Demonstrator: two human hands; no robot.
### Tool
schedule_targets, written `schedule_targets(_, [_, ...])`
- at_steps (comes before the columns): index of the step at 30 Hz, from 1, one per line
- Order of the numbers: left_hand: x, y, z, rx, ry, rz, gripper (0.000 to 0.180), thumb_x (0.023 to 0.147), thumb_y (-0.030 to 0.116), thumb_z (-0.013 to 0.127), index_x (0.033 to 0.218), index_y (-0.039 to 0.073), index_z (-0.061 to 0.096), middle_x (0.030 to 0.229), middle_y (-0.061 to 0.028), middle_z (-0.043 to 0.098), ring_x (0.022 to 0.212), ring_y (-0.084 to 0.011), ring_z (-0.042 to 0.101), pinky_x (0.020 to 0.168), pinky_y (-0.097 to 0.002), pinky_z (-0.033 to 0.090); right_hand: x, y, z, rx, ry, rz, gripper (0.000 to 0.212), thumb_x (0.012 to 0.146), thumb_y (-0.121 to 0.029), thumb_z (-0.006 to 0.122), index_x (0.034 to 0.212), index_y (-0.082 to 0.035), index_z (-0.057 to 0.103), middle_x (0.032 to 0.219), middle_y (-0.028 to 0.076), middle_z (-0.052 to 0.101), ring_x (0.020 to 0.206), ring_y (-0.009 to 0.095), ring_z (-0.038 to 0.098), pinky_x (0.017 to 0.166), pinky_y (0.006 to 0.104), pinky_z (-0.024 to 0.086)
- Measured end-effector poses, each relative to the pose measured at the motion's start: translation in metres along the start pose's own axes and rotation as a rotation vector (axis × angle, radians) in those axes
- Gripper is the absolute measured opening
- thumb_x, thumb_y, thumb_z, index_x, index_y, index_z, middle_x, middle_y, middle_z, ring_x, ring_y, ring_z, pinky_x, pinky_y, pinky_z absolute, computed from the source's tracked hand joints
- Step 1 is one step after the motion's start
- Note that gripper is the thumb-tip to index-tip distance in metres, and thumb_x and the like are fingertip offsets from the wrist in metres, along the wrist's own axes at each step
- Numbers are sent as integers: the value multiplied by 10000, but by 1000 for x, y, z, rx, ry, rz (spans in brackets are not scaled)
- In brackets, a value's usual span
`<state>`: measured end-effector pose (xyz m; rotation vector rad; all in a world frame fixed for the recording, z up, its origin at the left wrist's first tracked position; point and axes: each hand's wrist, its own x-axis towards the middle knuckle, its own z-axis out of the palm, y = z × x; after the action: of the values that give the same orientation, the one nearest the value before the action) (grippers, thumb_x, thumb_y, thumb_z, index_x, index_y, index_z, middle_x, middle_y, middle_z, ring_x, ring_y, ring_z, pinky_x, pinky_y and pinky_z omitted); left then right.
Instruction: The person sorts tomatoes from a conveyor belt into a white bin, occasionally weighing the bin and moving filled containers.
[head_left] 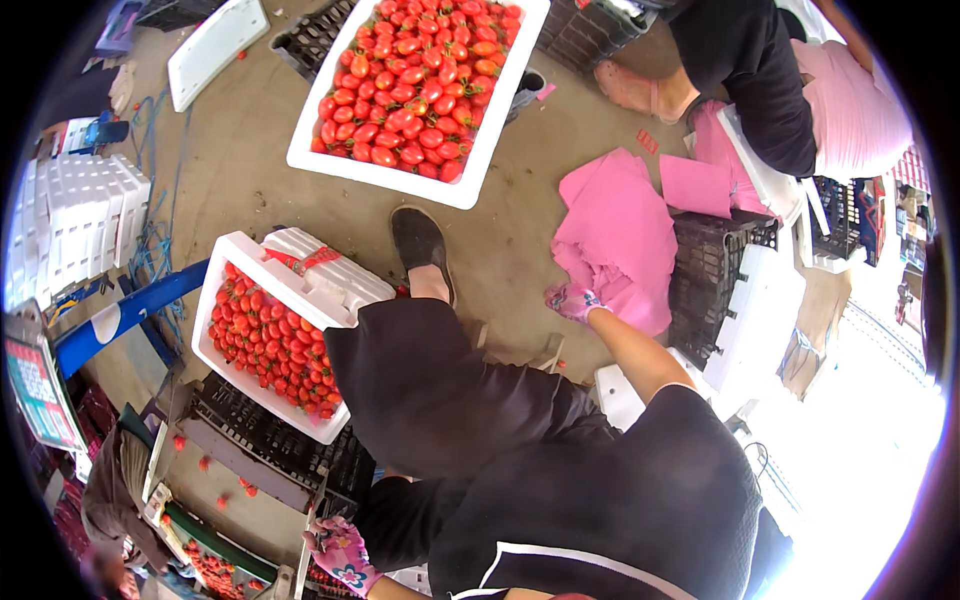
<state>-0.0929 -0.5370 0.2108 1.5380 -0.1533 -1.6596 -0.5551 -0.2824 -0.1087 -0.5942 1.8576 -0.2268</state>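
My right hand (575,302), in a flowered fingerless glove, is closed at the lower left edge of a crumpled stack of pink paper sheets (620,225). At the lower left, my left hand (345,557), in a matching glove, rests beside a thin metal frame edge (306,545) with its fingers apart. Ahead of that hand, a white foam box (203,335) of red grape tomatoes (270,340) sits tilted on a black crate (240,410). A second white foam box (395,184) heaped with tomatoes (410,90) stands farther ahead.
White foam lids (325,270) lie beside the nearer box. At right are a black crate (715,285) and a white foam box (765,315). A blue bar (130,315) crosses the left side. Another person (750,80) sits at the upper right. Stacked foam boxes (85,215) stand far left.
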Motion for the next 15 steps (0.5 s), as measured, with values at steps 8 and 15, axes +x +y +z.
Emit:
schedule_targets(8, [7, -1, -3, 37, 80, -34, 345, 915, 336, 504, 796, 25, 592, 796, -55, 618, 739, -227, 542, 654, -356, 453, 8, 5, 52, -178, -310, -137, 323, 824, -276, 486, 1064, -102, 615, 1091, 114, 609, 1005, 272, 579, 827, 344, 454])
schedule_targets(15, [9, 11, -25, 91, 136, -86, 310, 902, 336, 537, 831, 39, 592, 819, -46, 616, 747, -216, 542, 680, -346, 442, -17, 57, 74, -157, -393, 459, 348, 774, -311, 581, 1021, -70, 626, 1017, 141, 625, 875, 271, 628, 758, 377, 505])
